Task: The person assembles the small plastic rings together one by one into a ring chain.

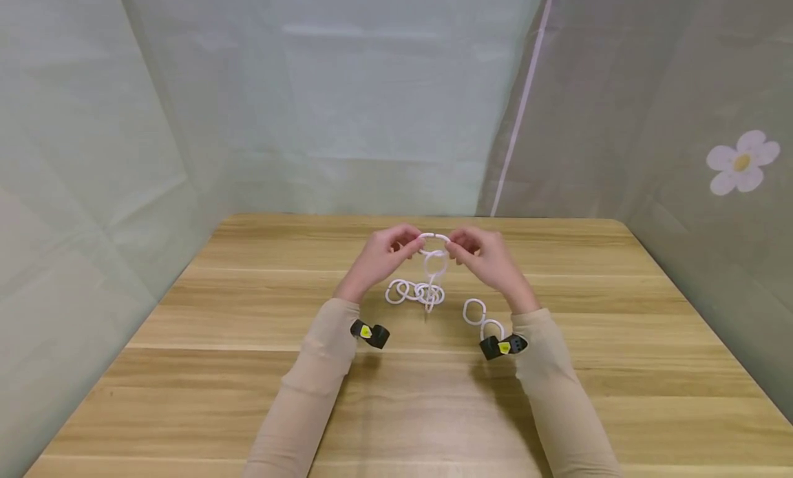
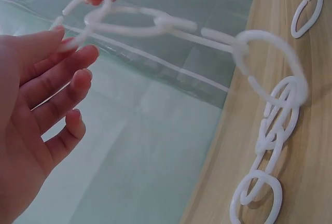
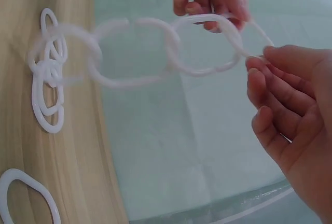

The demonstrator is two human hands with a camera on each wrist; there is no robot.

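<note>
Pale green translucent sheeting (image 1: pixel 384 99) walls in three sides; a white flower print (image 1: pixel 742 161) shows on the right panel. Wooden table (image 1: pixel 588 395), light grain running across, fills the lower view. Two arms in beige sleeves (image 1: pixel 322 368) reach forward, each with a small black wrist camera (image 1: pixel 370 333). Left hand (image 1: pixel 379 256) and right hand (image 1: pixel 484 257) are raised above the table's far half, level with each other and close together. Between them is the top link (image 1: pixel 434 237) of a white plastic chain (image 1: pixel 427 285): each hand pinches one end of this oval link with thumb and forefinger, the other fingers loosely curled and holding nothing, as both wrist views show. The link's long axis runs left to right, spanning the gap between the fingertips (image 2: pixel 70 41), so it lies straight across from one hand to the other, neither nearer. From it the next link (image 1: pixel 436 263) hangs down, and the chain drops to a bunched heap of links on the table below and slightly left of the hands. A separate short piece of two joined links (image 1: pixel 482 318) lies flat on the table near the right wrist, well apart from the heap and untouched.
</note>
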